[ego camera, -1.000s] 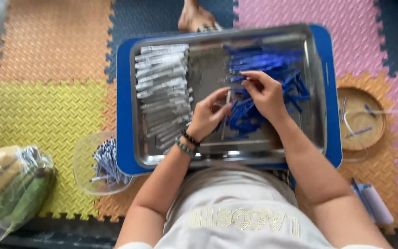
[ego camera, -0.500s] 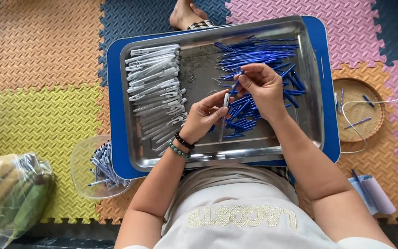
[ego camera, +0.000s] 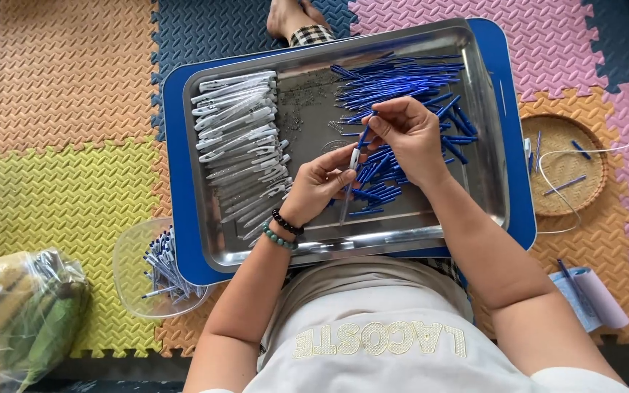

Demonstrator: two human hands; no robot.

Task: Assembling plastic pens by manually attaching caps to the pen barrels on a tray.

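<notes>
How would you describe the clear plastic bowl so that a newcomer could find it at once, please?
Start at the steel tray on the person's lap. Off its near corner, beside the left forearm, sits the clear plastic bowl on the yellow mat. Unlike the woven basket opposite, it is see-through and holds finished pens.

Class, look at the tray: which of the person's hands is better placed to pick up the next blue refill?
Probably the right hand: it hovers directly over the blue refill pile, while the left hand holds a clear pen barrel nearer the clear barrels.

Casings (ego camera: 238,142) left in tray (ego camera: 493,131); refills (ego camera: 402,80) right; basket (ego camera: 547,207) beside tray.
</notes>
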